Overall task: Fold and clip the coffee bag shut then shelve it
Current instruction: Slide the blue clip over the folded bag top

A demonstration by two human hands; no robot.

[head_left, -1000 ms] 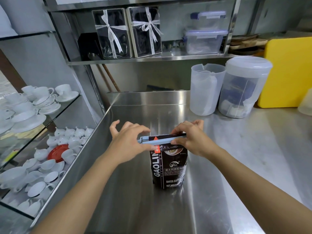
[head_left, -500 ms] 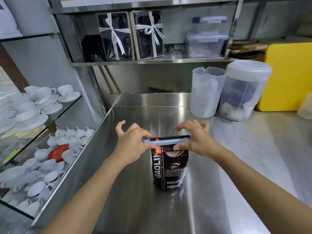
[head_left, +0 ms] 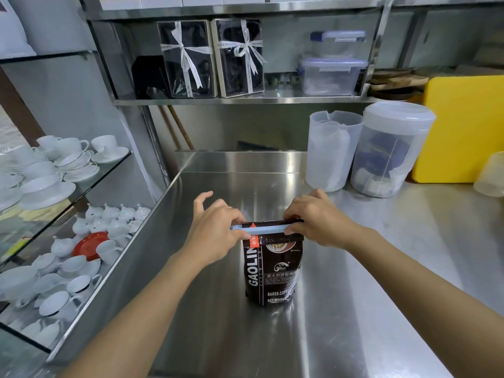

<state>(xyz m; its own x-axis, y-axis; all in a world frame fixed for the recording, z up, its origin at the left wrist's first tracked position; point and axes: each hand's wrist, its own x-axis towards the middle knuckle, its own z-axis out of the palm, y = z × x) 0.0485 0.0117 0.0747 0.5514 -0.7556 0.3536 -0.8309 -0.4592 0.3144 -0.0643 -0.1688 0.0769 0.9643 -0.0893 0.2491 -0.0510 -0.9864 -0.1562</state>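
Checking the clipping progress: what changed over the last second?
Little changed. Both hands, left hand and right hand, kept pinching the blue clip across the coffee bag's folded top; the right fingers shifted slightly along it. Bag stays upright on the steel counter, not yet shelved.

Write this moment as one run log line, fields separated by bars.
step: clipping | coffee bag: upright on counter, top folded | blue clip: across fold | left hand, right hand: pinching clip ends | shelving: not done

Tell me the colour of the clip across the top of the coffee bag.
Light blue; the clip shows best in the head view.
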